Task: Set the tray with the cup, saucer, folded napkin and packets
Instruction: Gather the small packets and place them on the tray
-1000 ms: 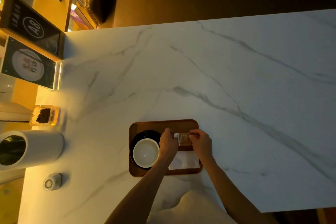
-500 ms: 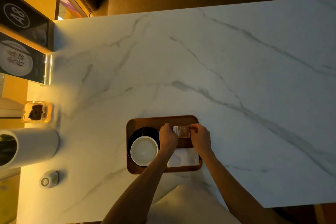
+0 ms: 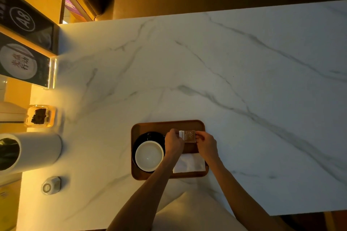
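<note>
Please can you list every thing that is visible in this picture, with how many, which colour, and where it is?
tray: 1, brown wood, near table edge
saucer: 1, black, left part of tray
cup: 1, white, on saucer
napkin: 1, white, folded, right near part of tray
packet: 1 visible, brown and white, held above tray
table: 1, white marble
cylinder: 1, white, far left
glass dish: 1, clear, dark contents, left
round device: 1, grey, left near
signs: 2, dark, upper left
left hand: holds packet
right hand: holds packet
</note>
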Demonstrator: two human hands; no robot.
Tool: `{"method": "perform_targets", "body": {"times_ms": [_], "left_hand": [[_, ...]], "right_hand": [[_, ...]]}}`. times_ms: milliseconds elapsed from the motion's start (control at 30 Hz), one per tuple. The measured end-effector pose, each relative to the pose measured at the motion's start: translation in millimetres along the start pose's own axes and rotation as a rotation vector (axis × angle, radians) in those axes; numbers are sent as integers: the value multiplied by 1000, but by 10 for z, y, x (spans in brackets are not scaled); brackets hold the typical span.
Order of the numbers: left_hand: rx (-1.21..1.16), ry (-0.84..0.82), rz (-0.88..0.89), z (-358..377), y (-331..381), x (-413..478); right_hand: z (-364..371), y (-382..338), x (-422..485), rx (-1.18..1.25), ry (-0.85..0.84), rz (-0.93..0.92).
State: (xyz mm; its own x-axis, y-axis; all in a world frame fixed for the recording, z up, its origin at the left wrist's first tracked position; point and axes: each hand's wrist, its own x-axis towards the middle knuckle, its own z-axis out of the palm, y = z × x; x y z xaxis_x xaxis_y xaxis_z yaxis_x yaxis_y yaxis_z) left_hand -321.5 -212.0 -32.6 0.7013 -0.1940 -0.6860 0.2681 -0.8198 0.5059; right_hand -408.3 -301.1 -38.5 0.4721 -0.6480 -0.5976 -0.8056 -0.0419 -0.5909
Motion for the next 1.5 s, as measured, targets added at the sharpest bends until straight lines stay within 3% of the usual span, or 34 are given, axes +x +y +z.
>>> {"method": "perform_targets", "body": {"times_ms": [1100,1333,1500], "left_hand": [[47,-53,1,19,-27,64],[89,-49,61,-13,-39,44],[329,-39,245,0,-81,-39]], "right_hand": [[65,77,54,-27,-73,16],[74,96,44,-58,-63,-7],[88,126,-9,-177,-34,-170]]}}
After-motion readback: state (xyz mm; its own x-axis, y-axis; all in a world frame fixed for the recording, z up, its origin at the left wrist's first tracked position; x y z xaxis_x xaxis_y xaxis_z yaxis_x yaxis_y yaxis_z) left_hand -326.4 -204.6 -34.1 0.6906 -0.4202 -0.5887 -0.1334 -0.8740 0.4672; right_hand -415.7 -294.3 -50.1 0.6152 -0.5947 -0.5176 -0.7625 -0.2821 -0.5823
